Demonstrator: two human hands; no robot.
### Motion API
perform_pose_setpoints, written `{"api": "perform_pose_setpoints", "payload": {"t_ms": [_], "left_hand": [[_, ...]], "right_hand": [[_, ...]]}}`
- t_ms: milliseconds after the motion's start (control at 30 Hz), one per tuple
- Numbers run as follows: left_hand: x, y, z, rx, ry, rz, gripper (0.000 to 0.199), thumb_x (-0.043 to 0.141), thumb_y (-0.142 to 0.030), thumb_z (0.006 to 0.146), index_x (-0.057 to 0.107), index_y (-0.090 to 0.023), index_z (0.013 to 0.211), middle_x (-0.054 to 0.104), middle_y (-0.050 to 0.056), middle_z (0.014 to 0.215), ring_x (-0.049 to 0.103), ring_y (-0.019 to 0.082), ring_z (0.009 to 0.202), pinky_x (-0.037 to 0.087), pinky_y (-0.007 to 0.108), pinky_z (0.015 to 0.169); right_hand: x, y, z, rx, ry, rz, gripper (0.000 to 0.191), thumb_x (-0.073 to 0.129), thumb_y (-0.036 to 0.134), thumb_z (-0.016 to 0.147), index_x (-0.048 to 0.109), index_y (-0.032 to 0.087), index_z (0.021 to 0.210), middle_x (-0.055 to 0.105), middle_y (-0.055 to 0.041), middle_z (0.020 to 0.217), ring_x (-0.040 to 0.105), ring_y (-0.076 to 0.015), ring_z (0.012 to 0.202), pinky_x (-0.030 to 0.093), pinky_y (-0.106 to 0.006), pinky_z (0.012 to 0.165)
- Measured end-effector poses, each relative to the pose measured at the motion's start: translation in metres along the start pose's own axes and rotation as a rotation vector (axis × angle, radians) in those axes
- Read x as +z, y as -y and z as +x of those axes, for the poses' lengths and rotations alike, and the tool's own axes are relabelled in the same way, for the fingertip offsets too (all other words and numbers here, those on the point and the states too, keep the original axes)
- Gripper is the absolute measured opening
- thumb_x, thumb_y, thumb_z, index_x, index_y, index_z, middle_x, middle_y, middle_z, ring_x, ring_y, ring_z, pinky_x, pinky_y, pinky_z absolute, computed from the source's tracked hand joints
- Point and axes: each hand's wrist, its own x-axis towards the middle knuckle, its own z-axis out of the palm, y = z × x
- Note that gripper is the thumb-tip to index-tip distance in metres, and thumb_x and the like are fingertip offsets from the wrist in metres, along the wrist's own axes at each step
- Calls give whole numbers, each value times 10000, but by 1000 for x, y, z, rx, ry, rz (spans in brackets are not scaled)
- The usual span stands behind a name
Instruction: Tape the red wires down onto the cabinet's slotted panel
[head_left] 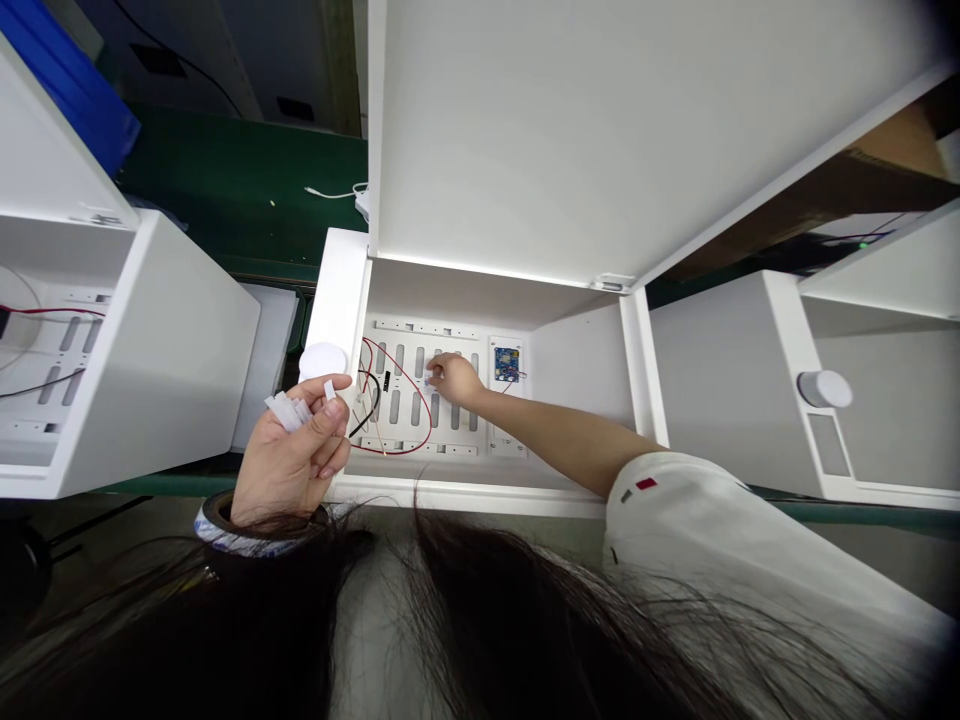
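My left hand point(289, 460) is closed around several small white strips point(283, 410), one of them pinched upright between thumb and forefinger. A roll of tape point(225, 535) encircles the left wrist. Inside an open white box point(585, 370), my right hand point(457, 380) bends down to the slotted back panel point(397, 405). Its fingertips pinch something small that I cannot make out. Left of that hand lie a looping red wire point(430, 430), a black cable point(367, 420) and a small black piece point(387, 381). To its right is a blue circuit board point(507, 364).
The box's white door point(510, 130) stands raised at the back. A round white knob point(322, 362) sits beside my left hand. Similar white boxes stand at left point(165, 340) and right point(727, 380). A white cable point(330, 192) lies on the green table point(247, 190); loose hair hangs in front.
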Motion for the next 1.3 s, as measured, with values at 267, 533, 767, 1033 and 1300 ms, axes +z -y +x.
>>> {"api": "perform_pose_setpoints", "payload": {"t_ms": [267,533,767,1033,1300], "left_hand": [[0,0,0,-2,0,-4,194,655,-203,744,621,-174,933,430,-51,571,211,-1,366,214,155,347],[0,0,-1,-2,5,-3,195,645,-206,758,616,-173,948,431,-47,584,211,-2,372,211,156,351],[0,2,1,31,-16,22,257,643,-239,763,608,-160,1005,374,-71,543,204,6,376,213,153,350],[10,10,-4,106,-84,303,175,704,-318,699,643,-156,721,597,6,746,313,2,388,219,195,373],[28,5,-6,101,0,841,283,601,-453,763,700,-189,779,519,-31,543,381,55,484,315,190,465]], "right_hand": [[3,6,-5,-92,-11,-51,208,521,201,818,710,161,893,640,-96,898,527,-213,916,389,-310,833],[-9,8,-7,-144,94,-14,182,514,115,772,693,138,788,645,-88,879,533,-200,932,408,-269,786],[-58,17,-19,-171,345,82,84,666,168,643,708,188,714,690,-6,782,602,-142,752,436,-219,669],[-181,103,-69,-243,193,606,223,665,343,711,687,157,832,673,-29,747,588,-104,678,466,-261,670],[-182,162,-102,-281,54,597,140,659,273,716,712,161,781,682,-17,709,604,-104,658,474,-239,623]]}}
